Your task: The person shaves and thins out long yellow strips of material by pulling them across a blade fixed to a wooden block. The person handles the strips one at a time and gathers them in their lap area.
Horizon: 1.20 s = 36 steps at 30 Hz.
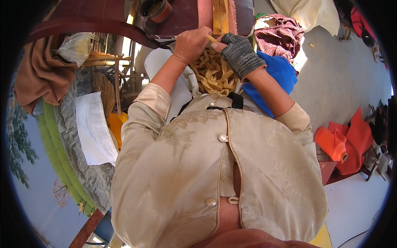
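My bare left hand (192, 44) is closed in a pinch on one end of a thin yellow strip (211, 38). Close beside it is my right hand (240, 54), in a dark grey knitted fingerless glove, with thumb and fingers closed at the strip's other end. Its fingertips are partly hidden. Below both hands, a heap of curled yellowish strips (215, 76) fills a pale bag or cloth at my lap. Just beyond the hands, a yellow wooden-looking bar (220, 18) lies over a pink cloth (205, 16) on a maroon surface (182, 25).
A dark cup with a reddish band (159, 11) stands at the back left. To the right are a checked red cloth (285, 37), a blue cloth (275, 78) and an orange-red plastic jug (331, 142). Leftward lie a brown cloth (43, 70) and a white sheet (94, 128).
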Motion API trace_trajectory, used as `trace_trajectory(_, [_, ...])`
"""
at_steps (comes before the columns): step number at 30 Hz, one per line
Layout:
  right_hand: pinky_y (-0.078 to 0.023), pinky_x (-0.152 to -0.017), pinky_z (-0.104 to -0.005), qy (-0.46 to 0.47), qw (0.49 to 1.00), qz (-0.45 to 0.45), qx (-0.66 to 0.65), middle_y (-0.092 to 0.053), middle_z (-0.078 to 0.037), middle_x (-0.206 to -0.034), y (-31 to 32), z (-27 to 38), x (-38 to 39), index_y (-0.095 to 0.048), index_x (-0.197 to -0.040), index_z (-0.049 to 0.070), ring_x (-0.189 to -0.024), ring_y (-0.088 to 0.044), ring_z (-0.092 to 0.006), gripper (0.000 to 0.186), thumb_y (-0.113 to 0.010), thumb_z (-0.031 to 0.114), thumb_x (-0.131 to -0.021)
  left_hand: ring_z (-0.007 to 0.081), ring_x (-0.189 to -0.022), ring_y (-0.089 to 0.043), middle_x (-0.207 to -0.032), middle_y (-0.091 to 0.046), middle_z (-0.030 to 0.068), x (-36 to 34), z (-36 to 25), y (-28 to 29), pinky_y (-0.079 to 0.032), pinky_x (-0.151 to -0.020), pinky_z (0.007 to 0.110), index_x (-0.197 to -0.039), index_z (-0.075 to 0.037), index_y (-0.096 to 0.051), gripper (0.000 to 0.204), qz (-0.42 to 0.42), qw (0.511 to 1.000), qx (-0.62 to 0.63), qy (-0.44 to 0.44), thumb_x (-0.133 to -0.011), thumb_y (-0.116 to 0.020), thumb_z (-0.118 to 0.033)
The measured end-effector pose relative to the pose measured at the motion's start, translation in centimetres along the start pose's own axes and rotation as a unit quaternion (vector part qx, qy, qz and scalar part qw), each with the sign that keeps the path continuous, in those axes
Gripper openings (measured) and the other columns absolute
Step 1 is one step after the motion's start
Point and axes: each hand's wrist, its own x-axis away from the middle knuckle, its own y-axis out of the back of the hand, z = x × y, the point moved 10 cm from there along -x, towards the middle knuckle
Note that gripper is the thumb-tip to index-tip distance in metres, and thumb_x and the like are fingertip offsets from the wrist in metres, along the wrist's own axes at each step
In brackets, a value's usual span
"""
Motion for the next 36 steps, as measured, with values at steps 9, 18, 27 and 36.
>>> trace_trajectory(9, [-0.047,-0.068,-0.0405,0.029,0.969,0.000,0.245,-0.061,-0.017,-0.080,1.3,-6.1,-4.0,-0.061,-0.098,0.007,-0.073,-0.060,-0.0310,0.032,-0.053,0.035,-0.084,0.0036,-0.055,-0.035,-0.066,-0.039,-0.0058,0.1,3.6,-6.0,-0.041,-0.057,0.022,-0.105,-0.008,-0.052,0.018,0.057,0.646,0.671,0.359,-0.092,-0.048,-0.019])
trace_trajectory(18, [-0.047,-0.072,-0.0407,-0.016,0.967,-0.059,0.246,-0.061,-0.018,-0.081,0.7,-10.6,-7.5,-0.063,-0.095,0.006,-0.079,-0.060,-0.0336,0.034,-0.053,0.036,-0.082,0.0152,-0.069,-0.057,-0.076,-0.061,0.0063,-1.5,8.0,-5.1,-0.046,-0.064,0.031,-0.093,-0.007,-0.060,0.019,0.002,0.884,0.332,0.329,-0.082,-0.057,-0.022])
trace_trajectory(27, [-0.048,-0.064,-0.0402,-0.078,0.986,-0.036,0.141,-0.062,-0.015,-0.079,-0.5,-13.8,-4.0,-0.063,-0.088,0.005,-0.075,-0.060,-0.0301,0.028,-0.053,0.032,-0.085,0.0308,-0.086,-0.056,-0.097,-0.058,0.0136,-0.6,-0.8,0.6,-0.044,-0.079,0.037,-0.099,-0.005,-0.058,0.033,-0.036,0.989,0.066,0.128,-0.071,-0.067,-0.021])
trace_trajectory(36, [-0.031,-0.044,-0.0203,-0.046,0.734,-0.031,-0.677,-0.040,0.006,-0.059,8.1,3.0,-1.3,-0.048,-0.082,0.011,-0.047,-0.038,-0.0071,0.017,-0.046,0.025,-0.092,0.0079,-0.062,-0.051,-0.065,-0.056,0.0000,13.1,-4.2,-12.5,-0.042,-0.060,0.025,-0.080,-0.005,-0.061,0.017,0.366,0.819,0.313,0.312,-0.079,-0.063,-0.022])
